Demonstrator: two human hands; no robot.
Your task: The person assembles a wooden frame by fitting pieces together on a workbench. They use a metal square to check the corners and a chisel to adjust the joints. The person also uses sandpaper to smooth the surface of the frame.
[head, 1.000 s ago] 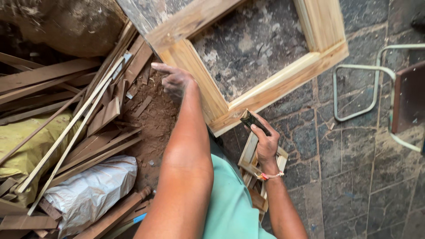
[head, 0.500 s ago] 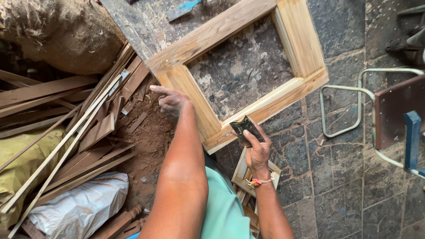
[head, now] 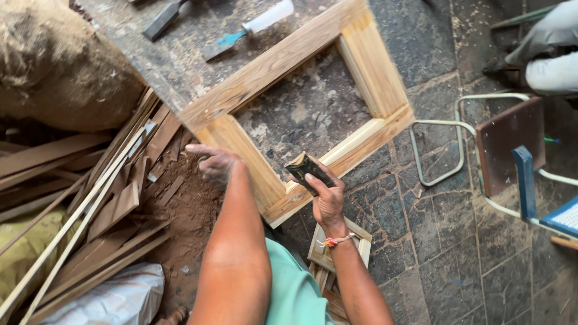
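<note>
Centre frame: right hand (head: 328, 201) clamped on dark sanding block (head: 306, 171), pressed against lower corner of wooden frame (head: 283, 60) on desk (head: 180, 54). Left hand (head: 217, 164) spread, resting beside frame's left rail. Frame's long axis running toward upper right; right hand nearer.

Floor (head: 457, 253): dark irregular stone slabs w/ pale joints, dusty. Worktop (head: 180, 54): grey, scuffed, sawdust-specked, runs across top of view. Left: heap of timber offcuts & thin laths (head: 90, 204), lying on reddish sawdust (head: 186, 210). Burlap sack (head: 54, 66) upper left, touching worktop edge. White plastic bag (head: 114, 298) bottom left, yellow sheet (head: 24, 253) beside it. Right: chair w/ pale metal tube frame (head: 445, 144), brown seat (head: 509, 144); blue chair part (head: 524, 180) just beside. Daylight, even, soft shadows.
</note>
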